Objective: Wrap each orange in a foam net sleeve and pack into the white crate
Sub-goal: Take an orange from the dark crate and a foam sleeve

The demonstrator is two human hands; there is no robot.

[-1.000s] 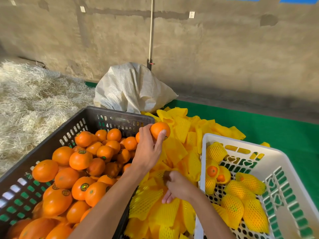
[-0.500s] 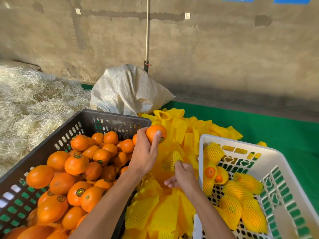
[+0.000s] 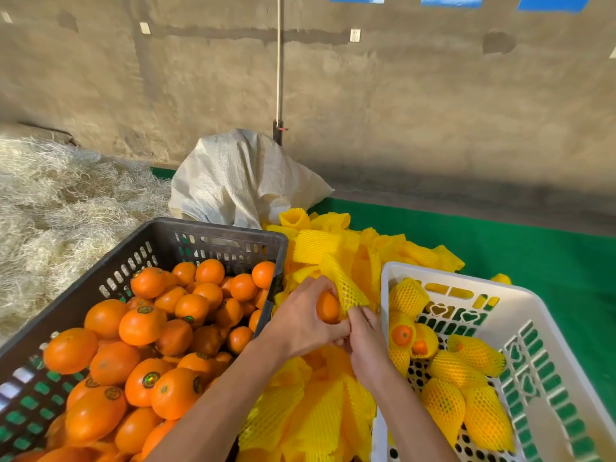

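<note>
Step in hand: sleeving. Left hand point(image 3: 300, 323) grips orange point(image 3: 327, 307) above sleeve pile point(image 3: 320, 405), between black crate point(image 3: 213, 233) and white crate point(image 3: 546, 308). Right hand point(image 3: 365, 341) pinches sleeve point(image 3: 346, 288) mouth against fruit. Next, judged: stretch mouth, draw over orange, place in white crate.

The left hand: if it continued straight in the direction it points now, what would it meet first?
Probably the net sleeve held by the right hand: the left hand pushes its orange toward the sleeve. Beyond lies the sleeve pile; depth is unclear.
</note>
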